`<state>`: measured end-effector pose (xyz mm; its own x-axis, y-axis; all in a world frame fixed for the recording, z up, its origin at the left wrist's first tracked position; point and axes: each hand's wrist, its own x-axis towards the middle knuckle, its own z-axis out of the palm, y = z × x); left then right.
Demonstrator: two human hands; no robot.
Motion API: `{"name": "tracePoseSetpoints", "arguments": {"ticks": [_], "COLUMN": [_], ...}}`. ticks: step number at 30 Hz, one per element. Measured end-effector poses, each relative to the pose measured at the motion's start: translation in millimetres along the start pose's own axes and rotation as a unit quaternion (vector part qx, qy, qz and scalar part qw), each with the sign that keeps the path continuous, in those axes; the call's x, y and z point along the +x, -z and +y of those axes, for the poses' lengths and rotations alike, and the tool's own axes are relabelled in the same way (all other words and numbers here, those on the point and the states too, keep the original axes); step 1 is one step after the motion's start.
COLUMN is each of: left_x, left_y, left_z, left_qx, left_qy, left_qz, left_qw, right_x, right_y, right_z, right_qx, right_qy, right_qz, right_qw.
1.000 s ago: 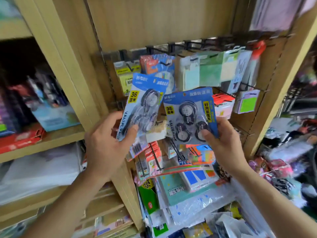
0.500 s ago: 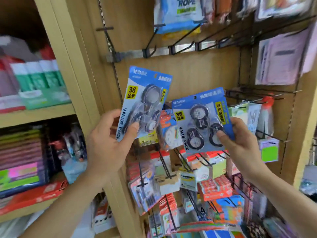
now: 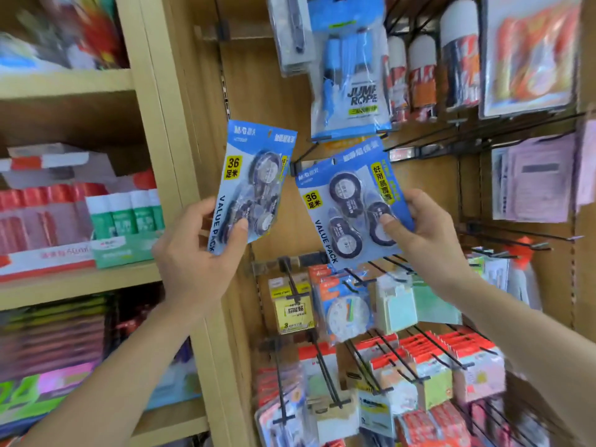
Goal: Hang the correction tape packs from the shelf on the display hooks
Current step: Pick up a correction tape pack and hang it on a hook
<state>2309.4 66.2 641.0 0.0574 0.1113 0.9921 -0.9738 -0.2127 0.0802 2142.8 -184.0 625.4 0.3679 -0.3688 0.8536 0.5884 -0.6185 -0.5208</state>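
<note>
Evidently both hands are loaded. The left hand (image 3: 200,253) pinches the lower edge of one blue card-backed correction tape pack (image 3: 254,185), thumb curled over the clear plastic blister and fingers behind. It holds the pack nearly upright, just in front of the pale wooden shelf upright (image 3: 167,124). The right hand (image 3: 429,233) grips a second correction tape pack (image 3: 351,208) of the same kind by its lower right corner, with the thumb pressed on one of the dark round dispensers. This card is tilted so its top leans left. Its upper left corner lies just beside a bare black wire display hook (image 3: 306,152), which projects from the wooden back panel (image 3: 258,75) beneath a hanging blue jump rope bag (image 3: 351,75).

These packs should be light and fairly stiff. The thin glossy card may slip a little under the fingers and will crease if squeezed, while the rigid bubble gives the thumb a stop. Holding low, as both hands do, seems right, since it leaves the top strip free for the hook. Where the card is punched for hanging is too blurred to tell on either pack, so lining it up will likely take a close look.
</note>
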Motion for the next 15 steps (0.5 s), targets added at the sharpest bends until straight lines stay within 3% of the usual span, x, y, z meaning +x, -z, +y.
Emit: {"name": "tracePoseSetpoints", "arguments": {"ticks": [7, 15], "left_x": [-1, -2], "left_y": [-19, -18], "left_z": [-27, -31], "left_qx": [0.035, 0.060], "left_qy": [-0.054, -0.074], "left_qz": [0.061, 0.053], "left_qw": [0.996, 0.994], "right_x": [24, 20], "right_y": [-24, -40], "right_z": [8, 33], "right_qx": [-0.028, 0.034], "right_qy": [-0.017, -0.088], "right_qz": [0.006, 0.022], "right_qw": [0.999, 0.995]}}
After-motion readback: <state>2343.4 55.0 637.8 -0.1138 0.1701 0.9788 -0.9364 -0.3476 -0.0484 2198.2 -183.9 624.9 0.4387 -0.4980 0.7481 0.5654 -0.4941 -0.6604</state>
